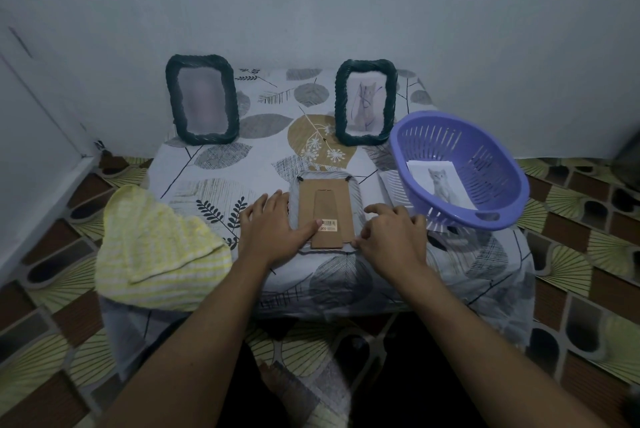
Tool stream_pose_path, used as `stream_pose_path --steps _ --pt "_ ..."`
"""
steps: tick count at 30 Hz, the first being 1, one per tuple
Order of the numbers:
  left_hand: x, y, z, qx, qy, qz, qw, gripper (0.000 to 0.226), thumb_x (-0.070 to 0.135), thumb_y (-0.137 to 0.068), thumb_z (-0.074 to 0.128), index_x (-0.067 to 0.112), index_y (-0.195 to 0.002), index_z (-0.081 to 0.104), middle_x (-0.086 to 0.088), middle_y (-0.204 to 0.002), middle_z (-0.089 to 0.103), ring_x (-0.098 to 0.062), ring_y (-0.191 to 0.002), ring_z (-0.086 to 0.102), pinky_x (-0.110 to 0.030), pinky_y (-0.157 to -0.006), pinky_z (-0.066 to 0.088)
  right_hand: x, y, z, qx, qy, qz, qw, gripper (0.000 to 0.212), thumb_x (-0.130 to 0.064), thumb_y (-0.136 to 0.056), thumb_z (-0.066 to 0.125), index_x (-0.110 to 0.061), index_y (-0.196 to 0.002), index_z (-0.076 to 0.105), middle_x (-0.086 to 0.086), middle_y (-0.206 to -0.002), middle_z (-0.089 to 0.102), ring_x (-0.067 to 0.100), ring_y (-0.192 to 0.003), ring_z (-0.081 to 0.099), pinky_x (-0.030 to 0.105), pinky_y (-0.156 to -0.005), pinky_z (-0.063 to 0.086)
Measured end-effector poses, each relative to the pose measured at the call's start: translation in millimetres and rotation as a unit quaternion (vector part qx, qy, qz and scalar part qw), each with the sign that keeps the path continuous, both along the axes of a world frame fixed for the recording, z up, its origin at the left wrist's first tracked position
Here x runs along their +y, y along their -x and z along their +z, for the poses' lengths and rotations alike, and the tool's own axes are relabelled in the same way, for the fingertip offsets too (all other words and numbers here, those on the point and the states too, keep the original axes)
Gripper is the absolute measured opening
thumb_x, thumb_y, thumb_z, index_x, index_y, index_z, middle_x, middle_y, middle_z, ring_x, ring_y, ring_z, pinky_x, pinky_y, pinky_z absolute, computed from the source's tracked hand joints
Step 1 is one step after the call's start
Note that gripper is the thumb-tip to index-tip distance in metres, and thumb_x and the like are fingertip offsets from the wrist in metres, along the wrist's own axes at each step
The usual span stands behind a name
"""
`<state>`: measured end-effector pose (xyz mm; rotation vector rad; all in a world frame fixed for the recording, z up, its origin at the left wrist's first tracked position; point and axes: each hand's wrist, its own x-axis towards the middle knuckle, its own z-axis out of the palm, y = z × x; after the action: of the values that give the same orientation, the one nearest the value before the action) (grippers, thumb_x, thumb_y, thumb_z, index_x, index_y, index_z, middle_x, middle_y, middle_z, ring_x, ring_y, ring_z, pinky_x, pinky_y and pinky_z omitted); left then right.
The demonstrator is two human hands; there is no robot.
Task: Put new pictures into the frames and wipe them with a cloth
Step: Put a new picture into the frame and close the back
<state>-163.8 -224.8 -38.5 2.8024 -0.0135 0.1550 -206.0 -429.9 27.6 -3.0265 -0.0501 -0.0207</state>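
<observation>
The face-down frame lies on the counter between our hands: left hand flat, pressing its edge; right hand pinching the near corner. Light, stiff, probably fragile glass; we'd grip the rim.

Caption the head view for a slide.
Left hand and right hand at the back of a face-down frame, yellow cloth and purple basket alongside.
</observation>
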Motion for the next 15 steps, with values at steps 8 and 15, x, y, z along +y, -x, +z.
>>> stream_pose_path --steps 8,15 --pt "-0.7 -0.1 1.8 0.008 -0.013 0.003 1.000 0.102 0.087 -0.075 0.026 0.021 -0.154 0.027 0.000 -0.161 0.027 -0.021 -0.148 0.019 -0.047 -0.114 0.013 -0.6 -5.5 -2.2 0.040 -0.094 -0.018 0.995 0.012 -0.035 -0.086 0.073 -0.033 -0.097 0.077 -0.018 -0.139 0.051 0.017 -0.129 0.040 0.041 -0.101 0.031" --pt "-0.7 -0.3 1.0 0.005 -0.013 0.005 1.000 0.098 0.086 -0.080 0.033 0.021 -0.153 0.028 0.000 -0.161 0.027 -0.021 -0.148 0.019 -0.047 -0.114 0.013 -4.3 -8.2 -8.3 0.030 -0.096 0.042 0.994 0.013 -0.025 -0.086 0.069 -0.035 -0.088 0.077 -0.022 -0.136 0.051 0.015 -0.126 0.036 0.034 -0.087 0.023"
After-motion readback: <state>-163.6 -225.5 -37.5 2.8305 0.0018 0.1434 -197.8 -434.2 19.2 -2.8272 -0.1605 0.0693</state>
